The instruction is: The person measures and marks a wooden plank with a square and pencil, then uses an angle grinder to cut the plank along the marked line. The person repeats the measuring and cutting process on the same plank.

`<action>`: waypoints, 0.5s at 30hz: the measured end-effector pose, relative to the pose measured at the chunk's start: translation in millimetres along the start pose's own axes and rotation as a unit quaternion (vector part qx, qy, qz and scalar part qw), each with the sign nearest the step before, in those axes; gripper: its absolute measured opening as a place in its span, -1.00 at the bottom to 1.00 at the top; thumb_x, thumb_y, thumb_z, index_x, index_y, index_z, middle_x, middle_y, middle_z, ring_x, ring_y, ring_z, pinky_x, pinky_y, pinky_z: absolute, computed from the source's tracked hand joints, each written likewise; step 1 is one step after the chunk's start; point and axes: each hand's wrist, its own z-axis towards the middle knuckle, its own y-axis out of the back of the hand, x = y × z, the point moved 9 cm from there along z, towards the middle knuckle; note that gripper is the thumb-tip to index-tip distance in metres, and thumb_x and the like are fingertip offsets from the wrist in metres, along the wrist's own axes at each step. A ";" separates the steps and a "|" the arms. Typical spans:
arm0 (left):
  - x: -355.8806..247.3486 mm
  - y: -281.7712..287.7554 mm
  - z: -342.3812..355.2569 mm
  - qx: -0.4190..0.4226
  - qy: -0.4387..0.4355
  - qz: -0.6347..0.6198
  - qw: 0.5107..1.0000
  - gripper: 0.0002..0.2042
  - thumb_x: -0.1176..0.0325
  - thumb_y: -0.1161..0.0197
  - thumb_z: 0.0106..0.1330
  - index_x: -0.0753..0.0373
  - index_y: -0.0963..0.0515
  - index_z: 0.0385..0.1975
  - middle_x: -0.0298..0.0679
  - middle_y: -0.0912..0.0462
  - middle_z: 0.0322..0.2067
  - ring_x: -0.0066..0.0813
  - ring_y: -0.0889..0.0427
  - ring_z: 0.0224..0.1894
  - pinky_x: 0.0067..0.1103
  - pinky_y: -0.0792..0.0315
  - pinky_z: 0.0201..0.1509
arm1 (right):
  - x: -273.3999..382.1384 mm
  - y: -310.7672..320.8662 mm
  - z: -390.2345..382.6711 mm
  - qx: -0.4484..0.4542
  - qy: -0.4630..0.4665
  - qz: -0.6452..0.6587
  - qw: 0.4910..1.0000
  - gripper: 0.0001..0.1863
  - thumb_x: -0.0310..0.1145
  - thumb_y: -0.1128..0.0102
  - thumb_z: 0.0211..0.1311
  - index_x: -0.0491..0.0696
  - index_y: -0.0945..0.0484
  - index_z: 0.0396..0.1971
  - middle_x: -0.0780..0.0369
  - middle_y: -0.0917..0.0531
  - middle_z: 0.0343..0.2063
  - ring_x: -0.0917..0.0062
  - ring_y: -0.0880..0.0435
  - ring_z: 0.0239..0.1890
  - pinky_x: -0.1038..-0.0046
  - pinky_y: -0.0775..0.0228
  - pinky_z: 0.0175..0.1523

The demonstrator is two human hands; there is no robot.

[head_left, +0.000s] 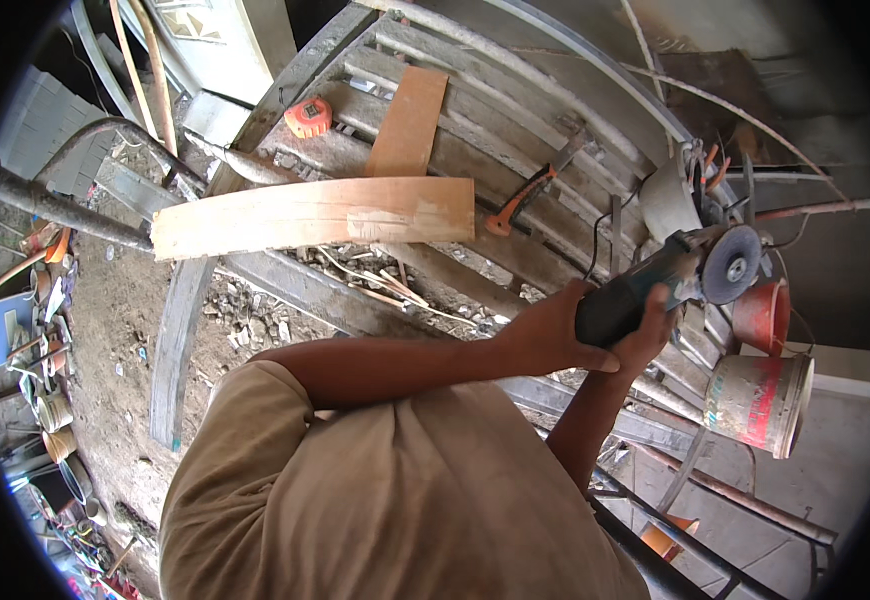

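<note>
Rubble-strewn floor point(110, 320), weathered slatted platform point(515, 97), pale panel point(240, 50) at upper left, shadowed upper right

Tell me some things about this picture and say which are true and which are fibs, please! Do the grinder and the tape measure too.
1. The left hand and right hand are both on the grinder. True.
2. The tape measure is bright blue. False: the tape measure is orange-red.
3. The grinder's disc is touching the curved board. False: the disc is well away from the curved board.
4. The tool with the orange-and-black handle lies on the slats. True.
5. The person's shirt is green with stripes. False: the shirt is plain tan.
</note>
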 end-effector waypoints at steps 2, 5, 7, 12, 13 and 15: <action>-6.2 -4.0 6.7 0.091 0.056 -0.047 0.993 -0.25 -0.03 -0.48 0.21 0.39 -0.34 0.20 -0.02 -0.69 -0.21 -0.16 -0.76 -0.19 -0.36 -0.63 -0.08 | -10.1 -2.2 6.3 0.088 -0.051 0.162 0.982 -0.31 0.05 -0.20 0.41 -0.20 -0.37 0.28 0.02 -0.67 -0.08 0.27 -0.74 -0.14 0.32 -0.66 -0.13; 10.1 -41.9 -3.4 0.306 0.138 -0.308 0.890 -0.38 -0.01 -0.46 0.23 0.33 -0.43 0.08 -0.22 -0.63 -0.41 -0.52 -0.70 -0.46 -0.59 -0.56 -0.41 | -0.1 -21.2 -2.1 0.210 -0.132 0.280 0.927 -0.28 0.13 -0.15 0.43 -0.21 -0.38 0.25 0.01 -0.67 -0.08 0.22 -0.74 -0.14 0.26 -0.66 -0.16; 30.1 -53.7 1.4 0.276 0.179 -0.273 0.904 -0.34 -0.04 -0.47 0.22 0.34 -0.41 0.10 -0.14 -0.66 -0.33 -0.38 -0.74 -0.36 -0.49 -0.60 -0.30 | -24.9 -8.3 5.6 0.225 -0.154 0.244 0.931 -0.29 0.17 -0.15 0.43 -0.21 -0.41 0.20 0.02 -0.67 -0.11 0.22 -0.74 -0.15 0.24 -0.66 -0.20; 43.7 -29.7 20.7 0.049 0.062 0.022 0.997 -0.19 -0.02 -0.54 0.12 0.40 -0.33 0.23 0.09 -0.67 -0.06 -0.05 -0.70 0.00 -0.31 -0.55 0.10 | -53.8 18.7 22.2 0.139 -0.075 0.046 0.986 -0.24 0.23 -0.05 0.48 -0.21 -0.37 0.27 0.03 -0.65 -0.08 0.22 -0.72 -0.09 0.17 -0.64 -0.02; 46.9 -29.6 24.5 0.051 0.058 0.023 0.997 -0.15 -0.01 -0.55 0.10 0.40 -0.31 0.27 0.13 -0.65 -0.01 -0.01 -0.67 0.07 -0.29 -0.51 0.18 | -54.7 15.3 21.6 0.136 -0.087 0.116 0.980 -0.26 0.19 0.00 0.51 -0.21 -0.37 0.28 0.01 -0.65 -0.04 0.19 -0.71 -0.06 0.14 -0.63 0.02; 52.6 -26.5 23.2 0.051 0.067 0.013 0.996 -0.10 0.02 -0.57 0.07 0.41 -0.27 0.32 0.17 -0.63 0.05 0.02 -0.64 0.14 -0.28 -0.47 0.25 | -44.2 1.1 9.4 0.116 -0.119 0.253 0.953 -0.31 0.13 0.11 0.58 -0.22 -0.35 0.31 -0.03 -0.63 0.05 0.14 -0.71 0.01 0.09 -0.60 0.11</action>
